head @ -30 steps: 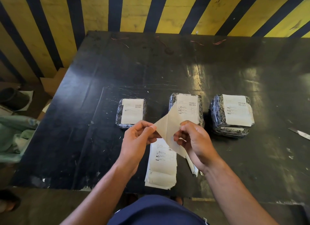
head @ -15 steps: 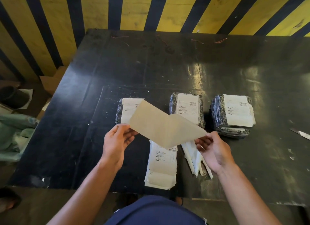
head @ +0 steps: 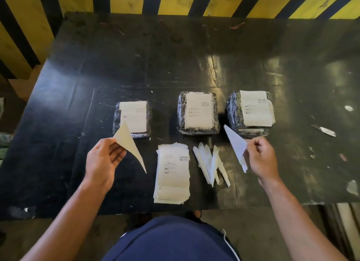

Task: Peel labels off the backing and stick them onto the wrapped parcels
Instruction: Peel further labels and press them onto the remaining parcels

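While the left hand [head: 105,159] is pinching a tan peeled backing sheet [head: 129,144] in its fingers just left of the white label stack [head: 173,175] on the black bench [head: 58,144], the right hand [head: 261,159] is gripping a white peeled label [head: 236,146] right of that stack, near the right-most black plastic-wrapped parcel [head: 233,112]. Ideally, it's lowering one edge first, then smoothing flat.

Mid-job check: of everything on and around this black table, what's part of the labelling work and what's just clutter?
Part of the job:
- left hand holding tan sheet
- right hand holding white sheet
- label stack
- three wrapped parcels, each labelled
- discarded strips

Lying about:
- blade-like metal piece
- rubber bands
- paper scraps
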